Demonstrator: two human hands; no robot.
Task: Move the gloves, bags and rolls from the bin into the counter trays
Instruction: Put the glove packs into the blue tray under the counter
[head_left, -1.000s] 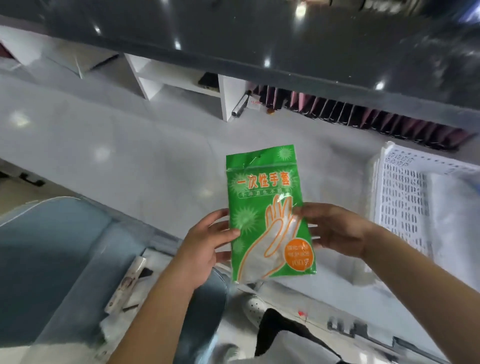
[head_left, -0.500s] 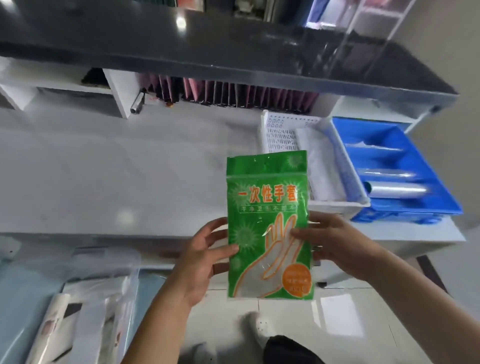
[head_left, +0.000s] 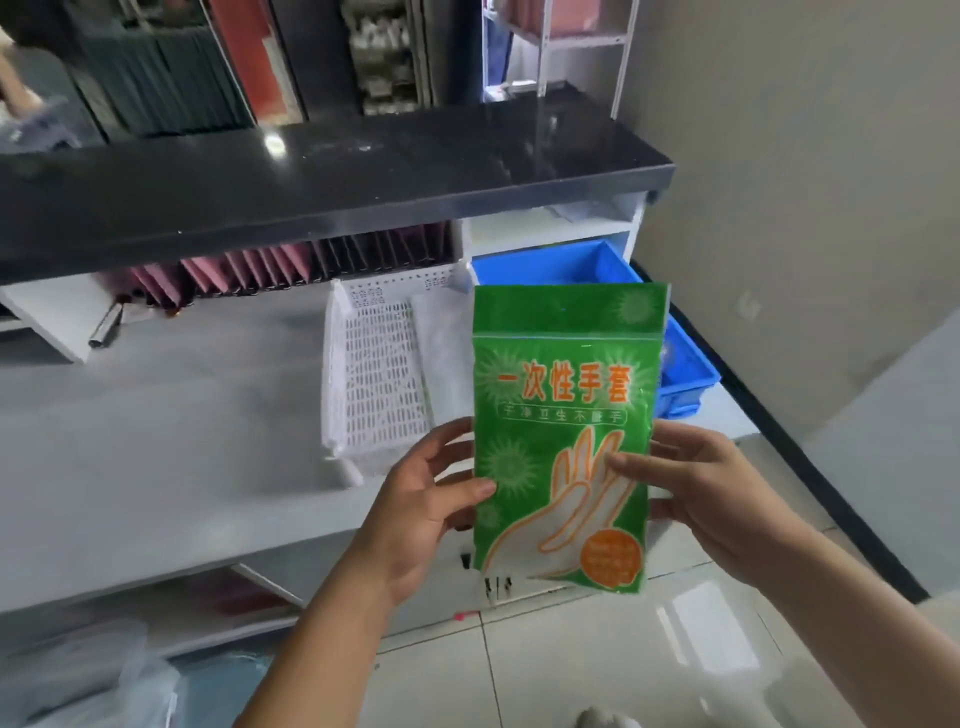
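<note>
Green and glossy, the pack of gloves (head_left: 563, 431) stands upright in the air in front of the counter (head_left: 156, 457), held between both hands: the left hand (head_left: 421, 512) pinches its left edge with the thumb on the front and the fingers behind, and the right hand (head_left: 711, 499) pinches its right edge the same way. Behind the pack on the counter sit a white tray (head_left: 371, 379) with a perforated floor and, just beside it, a blue tray (head_left: 685, 364), both partly hidden by the pack.

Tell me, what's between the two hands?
In the head view, the green plastic glove packet is between the left hand and right hand; both pinch its edges.
</note>
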